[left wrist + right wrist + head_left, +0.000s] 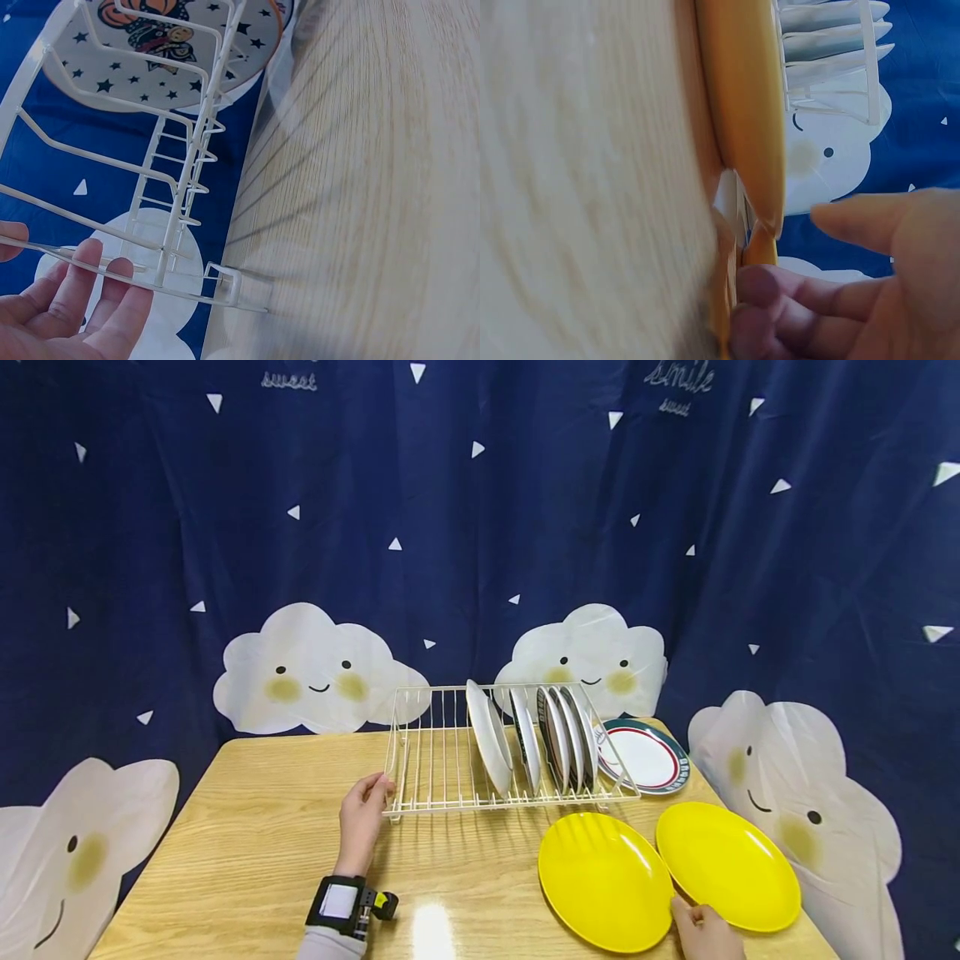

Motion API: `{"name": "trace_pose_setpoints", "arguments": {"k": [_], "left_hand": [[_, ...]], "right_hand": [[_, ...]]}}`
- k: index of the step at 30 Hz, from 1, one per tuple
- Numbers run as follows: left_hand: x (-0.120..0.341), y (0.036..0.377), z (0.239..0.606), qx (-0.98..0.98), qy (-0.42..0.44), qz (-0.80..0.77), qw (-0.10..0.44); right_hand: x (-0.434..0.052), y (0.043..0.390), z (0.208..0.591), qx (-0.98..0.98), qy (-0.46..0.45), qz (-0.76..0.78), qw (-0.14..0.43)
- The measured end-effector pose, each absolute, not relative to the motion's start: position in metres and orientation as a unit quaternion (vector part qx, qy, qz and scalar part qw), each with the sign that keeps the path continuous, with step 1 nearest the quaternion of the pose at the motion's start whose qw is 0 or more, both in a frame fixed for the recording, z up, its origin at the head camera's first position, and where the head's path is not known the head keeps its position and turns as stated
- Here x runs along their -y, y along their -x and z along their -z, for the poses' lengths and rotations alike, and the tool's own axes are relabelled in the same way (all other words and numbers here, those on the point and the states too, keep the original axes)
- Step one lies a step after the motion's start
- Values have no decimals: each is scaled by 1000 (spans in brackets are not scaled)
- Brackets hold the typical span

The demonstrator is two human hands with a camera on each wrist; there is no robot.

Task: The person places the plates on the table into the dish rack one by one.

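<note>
A white wire dish rack (pixel 450 806) stands on the table with several plates upright in its right half. My left hand (pixel 365 814) grips the rack's left end; in the left wrist view the thumb and fingers (pixel 124 315) lie on either side of its wire. Two yellow oval plates lie on the table: the left plate (pixel 603 881) and the right plate (pixel 727 864). My right hand (pixel 705 931) is at the left plate's lower right rim. In the right wrist view the thumb (pixel 862 217) stands apart from the fingers, near the rim.
A white plate with a green rim (pixel 648 760) lies right of the rack, partly behind it. The wooden table (pixel 292 810) ends at a blue curtain (pixel 337 560) with cloud prints behind and at the sides.
</note>
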State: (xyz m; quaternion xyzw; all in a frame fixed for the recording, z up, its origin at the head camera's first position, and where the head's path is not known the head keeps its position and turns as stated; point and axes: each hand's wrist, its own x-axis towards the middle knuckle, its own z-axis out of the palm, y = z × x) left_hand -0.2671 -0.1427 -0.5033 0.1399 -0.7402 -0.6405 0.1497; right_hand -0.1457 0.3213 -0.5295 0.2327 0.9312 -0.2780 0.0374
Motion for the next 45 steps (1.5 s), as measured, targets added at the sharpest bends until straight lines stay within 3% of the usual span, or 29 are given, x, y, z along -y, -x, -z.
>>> {"name": "trace_pose_setpoints", "arguments": {"k": [5,22,31,39,45], "left_hand": [[143,266,503,740,-139,641,148],[143,267,503,739,-140,642,149],[143,268,504,738,-143,643,151],[143,270,503,735,-142,645,153],[143,271,510,729,-123,650,178]], "right_hand": [[-317,149,532,-931,-213,285,83],[-306,148,528,-940,-197,274,40],[-307,148,529,-935,-207,287,5],[-306,147,529,-921,-217,310,-90],[-308,144,532,-912,-210,341,-87]]}}
